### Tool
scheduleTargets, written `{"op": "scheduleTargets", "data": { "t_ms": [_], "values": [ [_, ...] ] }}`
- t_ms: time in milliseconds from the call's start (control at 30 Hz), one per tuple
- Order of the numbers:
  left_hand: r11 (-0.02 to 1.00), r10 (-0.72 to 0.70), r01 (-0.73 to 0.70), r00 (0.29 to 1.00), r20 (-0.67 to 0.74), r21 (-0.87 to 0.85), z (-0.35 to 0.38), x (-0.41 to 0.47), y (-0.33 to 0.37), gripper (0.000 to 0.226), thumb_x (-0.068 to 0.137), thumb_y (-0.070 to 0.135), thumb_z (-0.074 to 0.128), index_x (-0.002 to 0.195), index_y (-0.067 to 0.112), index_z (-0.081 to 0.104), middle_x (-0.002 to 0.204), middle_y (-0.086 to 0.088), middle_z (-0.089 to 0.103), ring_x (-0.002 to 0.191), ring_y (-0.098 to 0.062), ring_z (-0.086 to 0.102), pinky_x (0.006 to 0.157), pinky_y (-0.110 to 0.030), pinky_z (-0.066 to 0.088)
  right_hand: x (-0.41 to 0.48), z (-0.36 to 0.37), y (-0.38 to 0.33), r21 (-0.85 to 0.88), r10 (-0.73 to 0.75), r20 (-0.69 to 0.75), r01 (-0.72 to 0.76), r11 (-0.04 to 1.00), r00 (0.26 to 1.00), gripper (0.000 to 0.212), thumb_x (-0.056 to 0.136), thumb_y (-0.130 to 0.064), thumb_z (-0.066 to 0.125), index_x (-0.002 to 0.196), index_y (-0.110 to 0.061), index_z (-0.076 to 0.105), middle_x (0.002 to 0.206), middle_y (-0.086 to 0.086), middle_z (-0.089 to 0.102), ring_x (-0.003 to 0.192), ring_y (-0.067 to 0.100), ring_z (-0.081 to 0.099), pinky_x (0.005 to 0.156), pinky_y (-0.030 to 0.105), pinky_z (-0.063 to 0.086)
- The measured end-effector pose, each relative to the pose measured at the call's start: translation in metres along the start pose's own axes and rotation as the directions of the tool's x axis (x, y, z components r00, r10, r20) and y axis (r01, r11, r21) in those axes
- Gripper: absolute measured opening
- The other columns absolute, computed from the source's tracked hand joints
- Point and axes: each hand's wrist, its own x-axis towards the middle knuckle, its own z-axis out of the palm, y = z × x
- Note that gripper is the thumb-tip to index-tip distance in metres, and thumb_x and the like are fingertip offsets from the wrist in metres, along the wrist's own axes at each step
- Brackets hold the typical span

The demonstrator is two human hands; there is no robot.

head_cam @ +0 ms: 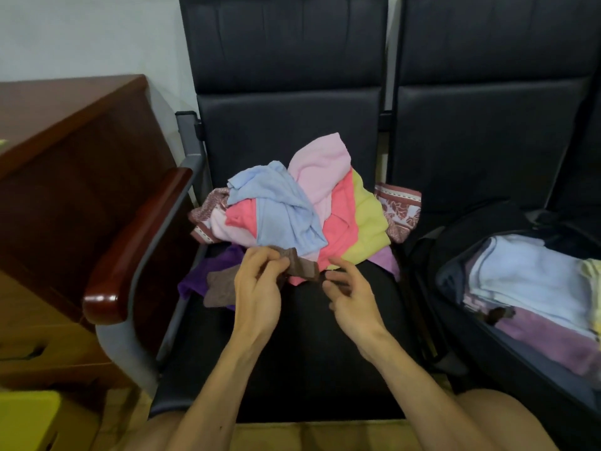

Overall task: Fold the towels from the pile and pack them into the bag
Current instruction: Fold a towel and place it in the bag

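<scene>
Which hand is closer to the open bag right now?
Right. The right hand sits just left of the black bag, pinching one end of the brown towel. The left hand grips the towel's other part, farther left.

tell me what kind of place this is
Probably an office or waiting area: black padded seats joined in a row, a reddish wooden desk beside them, a plain white wall behind.

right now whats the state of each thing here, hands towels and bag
left hand: pinches the brown towel
right hand: fingers curled at that towel's other end, grip unclear
brown towel: unfolded, rumpled, in front of the pile
pile: crumpled, unfolded, on the seat
bag: open, folded towels packed inside
</scene>
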Motion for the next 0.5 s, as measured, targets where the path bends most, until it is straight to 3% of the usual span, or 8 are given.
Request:
{"op": "scheduleTargets", "data": {
  "t_ms": [67,133,200,233,300,367,467,500],
  "values": [
    [0.974,-0.109,0.113,0.994,0.032,-0.198,-0.001,0.0,0.011,0.017,0.086,-0.007,0.052,0.071,-0.001,0.055,0.078,-0.008,0.054,0.072,-0.01,0.055,0.069,-0.02,0.045,0.0,-0.011,-0.011,0.078,-0.052,-0.112,0.061,0.995,0.992,0.032,0.097,-0.017,0.059,0.108,-0.046,0.061,0.105,-0.017,0.065,0.1,0.003,0.062,0.087,0.027,0.052],
    [0.937,-0.16,0.197,0.976,0.146,-0.288,-0.005,0.0,0.017,0.015,0.075,0.006,0.053,0.075,-0.008,0.055,0.082,-0.015,0.05,0.078,-0.022,0.051,0.074,-0.033,0.043,-0.004,-0.022,-0.024,0.119,-0.101,-0.149,0.119,0.986,0.984,0.023,0.094,-0.024,0.065,0.102,-0.045,0.064,0.103,-0.019,0.067,0.101,-0.001,0.062,0.086,0.019,0.049],
    [0.878,-0.24,0.347,0.915,0.324,-0.329,-0.01,-0.002,0.022,0.024,0.06,0.015,0.055,0.075,-0.004,0.058,0.085,-0.013,0.053,0.082,-0.025,0.054,0.078,-0.046,0.048,-0.012,-0.031,-0.031,0.094,-0.141,-0.064,0.146,0.985,0.988,0.031,0.087,-0.025,0.074,0.111,-0.041,0.065,0.111,-0.021,0.067,0.104,-0.008,0.059,0.088,0.014,0.046],
    [0.838,-0.241,0.408,0.872,0.427,-0.362,-0.012,-0.005,0.025,0.018,0.055,0.015,0.057,0.068,0.003,0.06,0.083,-0.012,0.057,0.08,-0.026,0.058,0.076,-0.05,0.052,-0.017,-0.035,-0.031,0.042,-0.159,0.014,0.159,0.986,0.987,0.043,0.082,-0.023,0.078,0.118,-0.039,0.063,0.116,-0.022,0.066,0.108,-0.01,0.057,0.09,0.014,0.045],
    [0.766,-0.145,0.45,0.816,0.559,-0.459,-0.012,-0.008,0.029,0.016,0.049,0.017,0.066,0.059,0.007,0.061,0.08,-0.015,0.058,0.076,-0.026,0.064,0.07,-0.041,0.058,-0.028,-0.04,-0.033,-0.093,-0.183,0.174,0.201,0.975,0.968,0.057,0.077,-0.022,0.083,0.128,-0.037,0.059,0.123,-0.021,0.064,0.117,-0.009,0.054,0.097,0.018,0.044],
    [0.7,-0.094,0.486,0.79,0.606,-0.523,-0.014,-0.007,0.025,0.028,0.049,0.022,0.075,0.063,0.004,0.058,0.081,-0.018,0.051,0.076,-0.029,0.061,0.068,-0.032,0.056,-0.04,-0.045,-0.034,-0.146,-0.184,0.236,0.222,0.964,0.954,0.049,0.079,-0.021,0.081,0.124,-0.03,0.064,0.119,-0.017,0.068,0.115,-0.005,0.058,0.097,0.022,0.048],
    [0.695,-0.144,0.543,0.748,0.648,-0.472,-0.016,-0.013,0.028,0.018,0.052,0.025,0.072,0.057,0.014,0.059,0.067,-0.007,0.055,0.066,-0.019,0.055,0.063,-0.029,0.046,-0.057,-0.054,-0.035,0.009,-0.202,0.264,0.207,0.978,0.943,0.013,0.091,-0.014,0.069,0.098,-0.004,0.074,0.088,-0.003,0.073,0.085,0.007,0.066,0.078,0.026,0.052],
    [0.694,-0.179,0.555,0.75,0.637,-0.458,-0.015,-0.018,0.036,0.014,0.054,0.025,0.068,0.053,0.016,0.058,0.063,-0.003,0.054,0.061,-0.016,0.054,0.06,-0.026,0.045,-0.06,-0.056,-0.033,0.04,-0.202,0.254,0.198,0.979,0.946,0.022,0.095,-0.017,0.063,0.091,0.004,0.07,0.079,0.002,0.066,0.076,0.011,0.059,0.071,0.03,0.047]
  ]
}}
